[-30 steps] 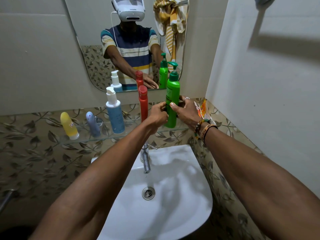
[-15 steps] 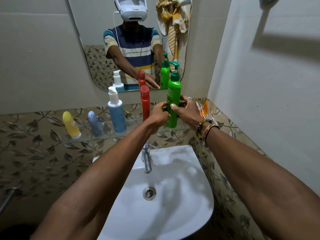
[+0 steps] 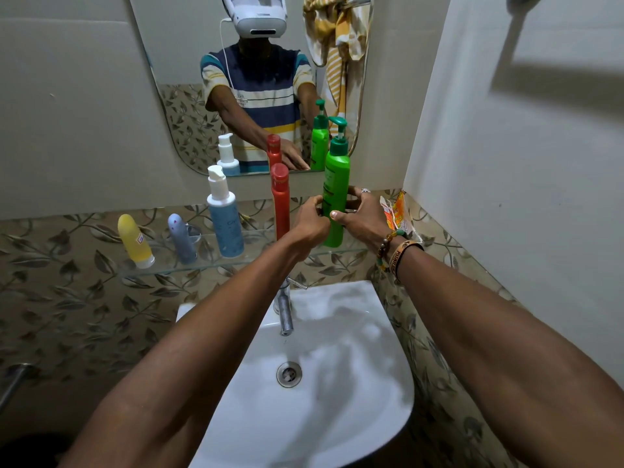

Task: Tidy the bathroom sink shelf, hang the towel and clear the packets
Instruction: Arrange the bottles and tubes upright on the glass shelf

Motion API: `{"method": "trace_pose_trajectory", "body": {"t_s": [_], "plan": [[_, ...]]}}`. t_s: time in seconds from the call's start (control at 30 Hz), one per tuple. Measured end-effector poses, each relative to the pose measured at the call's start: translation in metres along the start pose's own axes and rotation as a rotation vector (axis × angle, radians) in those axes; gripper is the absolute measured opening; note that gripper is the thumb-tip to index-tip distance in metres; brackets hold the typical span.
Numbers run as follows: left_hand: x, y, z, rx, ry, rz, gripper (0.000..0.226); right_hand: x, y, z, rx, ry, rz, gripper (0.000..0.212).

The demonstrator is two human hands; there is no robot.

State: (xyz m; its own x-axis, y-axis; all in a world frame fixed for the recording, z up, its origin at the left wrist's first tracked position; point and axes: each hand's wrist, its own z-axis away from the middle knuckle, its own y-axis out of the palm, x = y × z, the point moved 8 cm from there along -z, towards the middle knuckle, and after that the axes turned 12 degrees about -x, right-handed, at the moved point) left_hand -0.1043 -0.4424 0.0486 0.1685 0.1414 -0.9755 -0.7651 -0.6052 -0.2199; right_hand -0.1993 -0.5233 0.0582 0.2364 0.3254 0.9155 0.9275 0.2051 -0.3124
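Observation:
A green pump bottle (image 3: 336,177) stands upright on the glass shelf (image 3: 189,266) above the sink. My left hand (image 3: 309,222) grips its lower left side and my right hand (image 3: 363,216) grips its right side, thumb across the front. To its left stand a red bottle (image 3: 280,197), a blue pump bottle (image 3: 224,217), a grey-blue tube (image 3: 182,238) and a yellow tube (image 3: 135,239). Orange and white packets (image 3: 396,212) lie at the shelf's right end by the wall corner. A yellow-striped towel (image 3: 334,32) shows bunched on a rail in the mirror.
The white sink (image 3: 337,383) with its metal tap (image 3: 285,312) sits under the shelf. The mirror (image 3: 169,79) is mounted above it. A white wall (image 3: 523,197) closes the right side. A metal bar (image 3: 11,383) juts in at the lower left.
Both hands keep their hold on the green pump bottle, which stays in place on the shelf. Only the camera view has shifted slightly.

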Motion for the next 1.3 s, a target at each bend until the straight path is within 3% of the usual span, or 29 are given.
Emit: {"method": "trace_pose_trajectory", "body": {"t_s": [0.63,1.3], "plan": [[0.0036,-0.0027,-0.0013,-0.003,-0.01,0.0,0.066,-0.0068,0.0007,-0.0042,0.032,0.027,-0.031,0.059],[0.0057,0.0009,-0.0017,-0.04,0.055,-0.11,0.048,-0.0095,0.0008,-0.0035,0.012,0.035,0.019,0.056]]}}
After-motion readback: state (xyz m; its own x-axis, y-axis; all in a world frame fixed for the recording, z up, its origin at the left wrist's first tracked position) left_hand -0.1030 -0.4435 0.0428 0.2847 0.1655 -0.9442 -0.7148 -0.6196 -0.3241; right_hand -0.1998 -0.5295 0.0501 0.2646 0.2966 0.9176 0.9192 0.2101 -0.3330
